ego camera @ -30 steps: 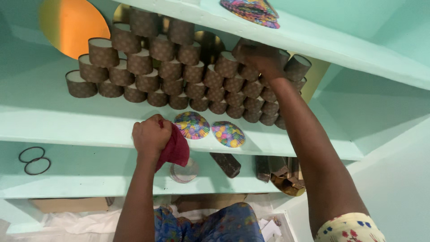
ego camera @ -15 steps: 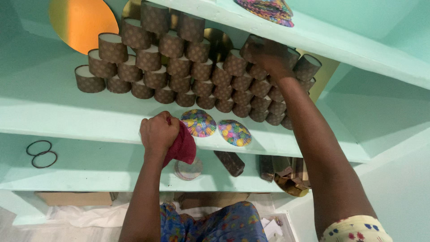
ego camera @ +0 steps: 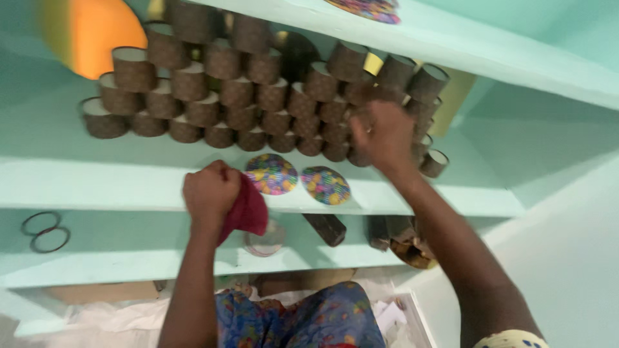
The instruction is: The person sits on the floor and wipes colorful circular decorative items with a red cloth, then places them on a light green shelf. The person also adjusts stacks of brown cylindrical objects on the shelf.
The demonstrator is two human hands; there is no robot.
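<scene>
The fingers of the left hand (ego camera: pixel 211 191) are curled into a fist around a dark red cloth (ego camera: pixel 247 211), which hangs from the palm against the front edge of the pale green shelf (ego camera: pixel 97 180). Far left, 2 thin dark rings (ego camera: pixel 44 231) lie on the shelf below, and an orange disc (ego camera: pixel 97 38) leans at the back above them. To the right of the fist, 2 round multicoloured discs (ego camera: pixel 298 179) lie flat on the shelf, side by side and almost touching. Behind them the stack of brown paper cups (ego camera: pixel 258 96) lies on its side in rows. Further right, the right hand (ego camera: pixel 382 134) hangs blurred in front of the stack's right end, fingers loosely spread and holding nothing that can be made out. 0.5 s ago this hand rested up on the top right cups; it has since dropped lower and come away from them, while the left fist has stayed at the shelf edge with the cloth. Below the right forearm, dark brown rolls (ego camera: pixel 329 229) lie on the lower shelf.
</scene>
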